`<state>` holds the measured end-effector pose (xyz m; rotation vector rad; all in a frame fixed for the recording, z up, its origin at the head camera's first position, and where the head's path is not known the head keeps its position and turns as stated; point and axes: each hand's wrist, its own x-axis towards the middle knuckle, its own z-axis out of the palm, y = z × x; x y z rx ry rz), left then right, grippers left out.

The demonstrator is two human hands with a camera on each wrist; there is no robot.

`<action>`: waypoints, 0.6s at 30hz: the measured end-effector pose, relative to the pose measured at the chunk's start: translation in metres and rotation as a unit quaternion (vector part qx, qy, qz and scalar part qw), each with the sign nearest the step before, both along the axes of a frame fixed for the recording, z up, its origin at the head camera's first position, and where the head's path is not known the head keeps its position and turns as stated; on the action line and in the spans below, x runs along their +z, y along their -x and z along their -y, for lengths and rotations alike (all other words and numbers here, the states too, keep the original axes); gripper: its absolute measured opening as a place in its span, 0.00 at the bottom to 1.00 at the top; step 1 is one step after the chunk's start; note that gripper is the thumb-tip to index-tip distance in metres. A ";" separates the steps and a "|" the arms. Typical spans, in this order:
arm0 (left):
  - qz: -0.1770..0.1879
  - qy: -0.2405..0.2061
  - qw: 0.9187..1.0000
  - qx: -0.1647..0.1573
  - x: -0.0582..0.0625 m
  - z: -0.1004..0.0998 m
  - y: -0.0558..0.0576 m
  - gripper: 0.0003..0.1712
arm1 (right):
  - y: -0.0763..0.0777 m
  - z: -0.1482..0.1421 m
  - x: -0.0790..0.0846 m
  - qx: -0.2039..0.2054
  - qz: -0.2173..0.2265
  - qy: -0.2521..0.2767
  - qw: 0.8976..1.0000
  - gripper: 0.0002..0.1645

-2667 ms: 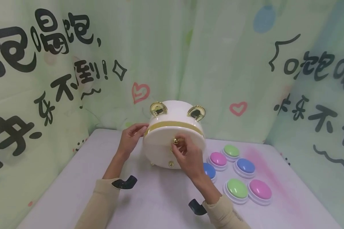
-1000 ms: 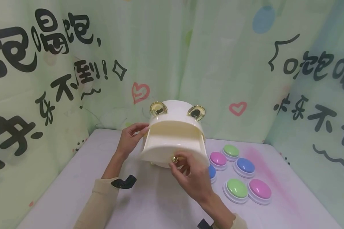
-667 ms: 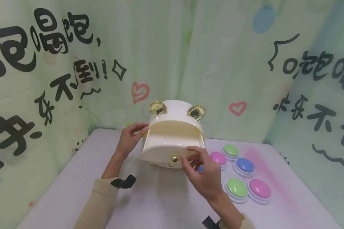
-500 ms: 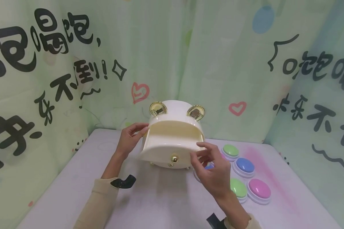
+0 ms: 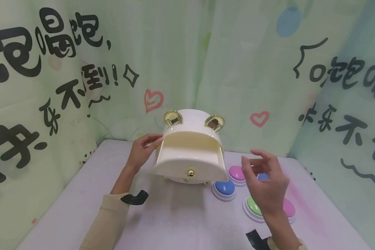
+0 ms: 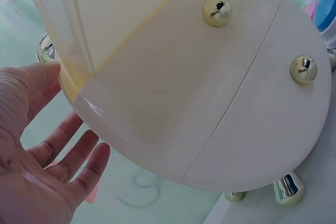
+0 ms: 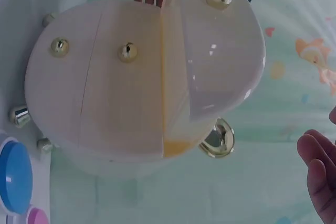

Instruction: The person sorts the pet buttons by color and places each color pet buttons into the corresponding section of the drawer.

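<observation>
A round white storage box (image 5: 192, 119) with two gold ears stands at the back middle of the table. Its top drawer (image 5: 172, 169) is pulled out, and the inside that shows looks bare. On the drawer front is a gold knob (image 5: 191, 173); the closed drawers below have their own knobs (image 7: 127, 52). My left hand (image 5: 140, 151) touches the box's left side, thumb at the front edge and the other fingers (image 6: 93, 163) fairly straight along the curved wall. To the right of the box, my right hand (image 5: 268, 185) hovers with nothing held, fingers loosely bent.
Several coloured push buttons on white bases lie right of the box, among them a blue button (image 5: 224, 188), a pink button (image 5: 236, 173) and a green button (image 5: 253, 205). My right hand partly hides some. A printed green curtain (image 5: 237, 69) hangs behind the table (image 5: 162, 222).
My right hand pulled the top drawer out by its knob, let go, and moved away to the right over the buttons. My left hand stays at the box's side.
</observation>
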<state>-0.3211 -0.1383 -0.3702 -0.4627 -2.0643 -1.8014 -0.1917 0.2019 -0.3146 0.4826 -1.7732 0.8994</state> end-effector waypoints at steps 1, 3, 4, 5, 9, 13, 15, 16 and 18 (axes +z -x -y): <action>0.000 0.000 1.000 0.000 0.000 0.000 0.000 0.18 | 0.000 -0.003 -0.001 -0.003 0.004 0.003 1.000 0.21; 0.001 0.000 1.000 0.001 0.000 0.000 -0.001 0.17 | 0.001 -0.010 -0.003 -0.008 0.009 0.009 1.000 0.22; 0.001 0.000 1.000 0.001 -0.001 0.000 -0.001 0.17 | 0.001 -0.013 -0.004 -0.008 0.011 0.012 1.000 0.22; 0.002 0.000 1.000 0.002 -0.001 0.000 -0.001 0.18 | 0.002 -0.016 -0.005 -0.009 0.012 0.015 1.000 0.22; 0.003 -0.002 1.000 0.001 -0.001 0.000 -0.001 0.17 | 0.003 -0.028 -0.010 -0.018 0.016 0.009 1.000 0.22; 0.000 0.002 1.000 0.001 0.000 0.000 -0.001 0.18 | 0.001 -0.037 -0.017 -0.035 0.035 -0.008 0.999 0.22; -0.001 0.005 1.000 0.001 0.001 0.000 0.000 0.18 | 0.000 -0.040 -0.021 -0.044 0.049 -0.019 0.998 0.22; -0.002 0.006 1.000 0.002 0.001 0.000 0.000 0.18 | -0.001 -0.042 -0.023 -0.048 0.055 -0.026 0.997 0.21; -0.002 0.005 1.000 0.002 0.001 0.000 0.000 0.18 | -0.001 -0.045 -0.027 -0.053 0.069 -0.039 0.995 0.21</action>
